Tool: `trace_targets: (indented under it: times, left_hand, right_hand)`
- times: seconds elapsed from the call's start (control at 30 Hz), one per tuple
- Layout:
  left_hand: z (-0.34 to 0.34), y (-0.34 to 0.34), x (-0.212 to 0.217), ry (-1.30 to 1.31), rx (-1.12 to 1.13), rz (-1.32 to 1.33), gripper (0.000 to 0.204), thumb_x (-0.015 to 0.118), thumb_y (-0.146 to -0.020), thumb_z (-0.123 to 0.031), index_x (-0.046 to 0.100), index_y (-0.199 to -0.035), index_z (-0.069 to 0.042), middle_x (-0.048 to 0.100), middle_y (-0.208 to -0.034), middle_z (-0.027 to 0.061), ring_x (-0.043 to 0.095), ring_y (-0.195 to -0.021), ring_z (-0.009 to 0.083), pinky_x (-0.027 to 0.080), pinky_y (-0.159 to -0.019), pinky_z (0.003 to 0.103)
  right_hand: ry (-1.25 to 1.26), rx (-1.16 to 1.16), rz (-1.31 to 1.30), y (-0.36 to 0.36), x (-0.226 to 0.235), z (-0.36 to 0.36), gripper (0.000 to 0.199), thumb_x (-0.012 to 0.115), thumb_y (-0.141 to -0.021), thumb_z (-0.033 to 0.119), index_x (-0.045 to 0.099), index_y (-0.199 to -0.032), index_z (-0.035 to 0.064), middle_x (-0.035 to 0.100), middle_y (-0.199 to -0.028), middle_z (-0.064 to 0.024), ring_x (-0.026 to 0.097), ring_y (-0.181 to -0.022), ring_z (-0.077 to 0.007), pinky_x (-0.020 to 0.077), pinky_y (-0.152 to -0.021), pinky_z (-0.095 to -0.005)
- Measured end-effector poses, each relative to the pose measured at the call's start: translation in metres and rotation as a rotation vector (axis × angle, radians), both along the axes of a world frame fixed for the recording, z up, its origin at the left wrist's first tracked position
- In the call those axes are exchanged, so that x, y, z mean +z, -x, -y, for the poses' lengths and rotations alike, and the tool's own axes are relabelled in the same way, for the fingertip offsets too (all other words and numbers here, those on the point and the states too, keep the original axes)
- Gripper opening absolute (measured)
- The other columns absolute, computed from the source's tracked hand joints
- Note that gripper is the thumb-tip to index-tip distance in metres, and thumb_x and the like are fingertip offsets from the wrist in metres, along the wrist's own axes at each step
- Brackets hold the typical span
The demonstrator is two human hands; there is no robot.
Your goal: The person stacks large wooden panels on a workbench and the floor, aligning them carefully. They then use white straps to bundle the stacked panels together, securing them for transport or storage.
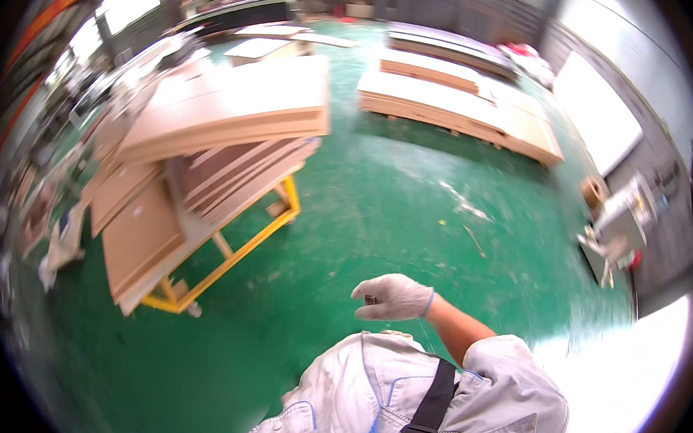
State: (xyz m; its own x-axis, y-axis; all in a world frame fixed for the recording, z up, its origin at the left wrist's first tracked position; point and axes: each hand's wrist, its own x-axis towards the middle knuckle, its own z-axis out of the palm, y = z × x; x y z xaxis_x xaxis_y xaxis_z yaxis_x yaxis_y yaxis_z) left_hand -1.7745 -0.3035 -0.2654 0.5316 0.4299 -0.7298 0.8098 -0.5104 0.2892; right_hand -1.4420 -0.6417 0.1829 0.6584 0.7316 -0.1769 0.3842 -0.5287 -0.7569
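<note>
Green workshop floor, board stacks on yellow cart; gloved right hand loosely curled, holding nothing.

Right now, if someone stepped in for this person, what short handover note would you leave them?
Right hand: in a white work glove, loosely curled, raised in front of the chest, holding nothing that shows.
Left hand: not in view.
Things: a yellow trolley loaded with stacked brown boards stands ahead to the left on the green floor; a second low stack of boards lies further off to the right.
Done: boards sit piled on the trolley.
Left: cannot tell from this view; no board is in hand and the trolley is out of arm's reach.
</note>
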Motion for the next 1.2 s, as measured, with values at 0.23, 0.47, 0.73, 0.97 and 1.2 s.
trace_targets:
  times: [0.23,0.47,0.73,0.97,1.2]
  left_hand:
    - [-0.001,-0.149,0.034,-0.071,-0.642,-0.036,0.027,0.064,-0.091,-0.034,0.073,-0.098,-0.010,0.076,-0.103,0.0190,0.074,-0.099,0.0347,0.056,-0.084,0.049]
    - [-0.025,-0.333,0.029,-0.169,-0.941,0.059,0.013,0.066,-0.090,-0.022,0.069,-0.089,-0.009,0.073,-0.085,0.0130,0.072,-0.079,0.0305,0.056,-0.068,0.045]
    - [0.060,-0.480,0.003,0.338,-0.540,0.152,0.032,0.060,-0.093,-0.033,0.072,-0.087,-0.004,0.070,-0.081,0.0126,0.067,-0.071,0.0270,0.053,-0.067,0.044]
    - [0.079,-0.572,0.033,0.026,-1.090,0.172,0.030,0.056,-0.096,-0.031,0.074,-0.096,-0.007,0.076,-0.092,0.0156,0.074,-0.083,0.0276,0.056,-0.073,0.045]
    - [0.005,-0.642,0.018,0.297,0.236,-0.077,0.025,0.057,-0.098,-0.028,0.071,-0.090,-0.009,0.076,-0.093,0.0145,0.075,-0.087,0.0315,0.056,-0.073,0.048]
  right_hand:
    - [0.589,-0.351,-0.042,0.033,-0.119,0.140,0.053,0.066,-0.090,0.049,0.070,-0.125,0.0091,0.075,-0.106,-0.0206,0.073,-0.101,-0.0393,0.0579,-0.087,-0.0491]
    - [0.607,-0.555,-0.270,0.052,-0.137,0.175,0.055,0.064,-0.091,0.052,0.070,-0.128,0.0110,0.075,-0.117,-0.0175,0.071,-0.111,-0.0360,0.0560,-0.094,-0.0459]
    - [0.592,-0.593,-0.253,-0.054,-0.141,0.175,0.059,0.065,-0.091,0.055,0.069,-0.132,0.0118,0.075,-0.122,-0.0154,0.070,-0.115,-0.0344,0.0550,-0.098,-0.0439]
    - [0.608,-0.519,-0.124,-0.232,-0.116,0.147,0.053,0.066,-0.090,0.050,0.071,-0.124,0.0089,0.075,-0.114,-0.0194,0.071,-0.108,-0.0368,0.0569,-0.092,-0.0472]
    - [0.537,-0.468,-0.120,-0.372,-0.124,0.134,0.057,0.066,-0.089,0.049,0.070,-0.129,0.0094,0.077,-0.111,-0.0150,0.072,-0.106,-0.0352,0.0567,-0.093,-0.0444]
